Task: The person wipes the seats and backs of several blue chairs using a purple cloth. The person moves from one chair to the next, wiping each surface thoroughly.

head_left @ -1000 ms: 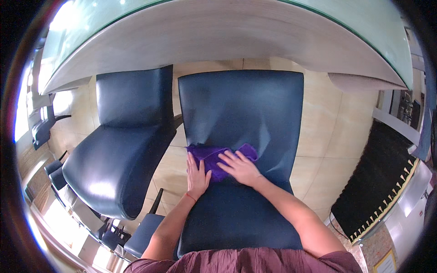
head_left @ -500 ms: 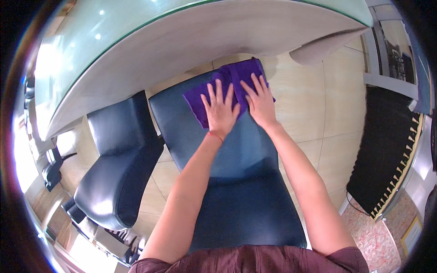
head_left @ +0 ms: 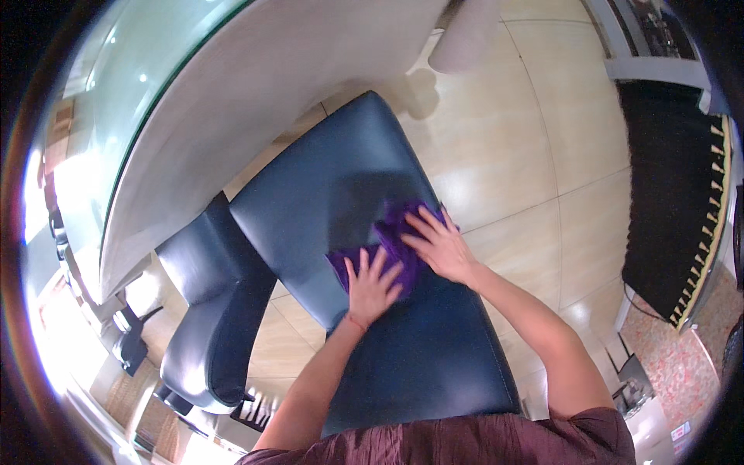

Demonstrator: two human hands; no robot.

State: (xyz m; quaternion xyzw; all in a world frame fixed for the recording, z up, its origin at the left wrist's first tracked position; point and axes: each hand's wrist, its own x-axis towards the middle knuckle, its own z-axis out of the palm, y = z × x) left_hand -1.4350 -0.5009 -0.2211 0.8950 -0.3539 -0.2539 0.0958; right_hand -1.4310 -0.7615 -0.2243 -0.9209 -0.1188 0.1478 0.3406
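Lying rumpled across the lower backrest (head_left: 310,190) of a dark blue chair (head_left: 325,167), near the seat (head_left: 434,364), a purple cloth (head_left: 400,252) rests under the left hand (head_left: 370,293) and the right hand (head_left: 444,249) (both unclenched, fingers spread, the left wrist bearing a red band (head_left: 356,321)), with a second chair (head_left: 230,310) to the left.

Rumpled purple cloth (head_left: 397,246) across navy chair (head_left: 306,186)
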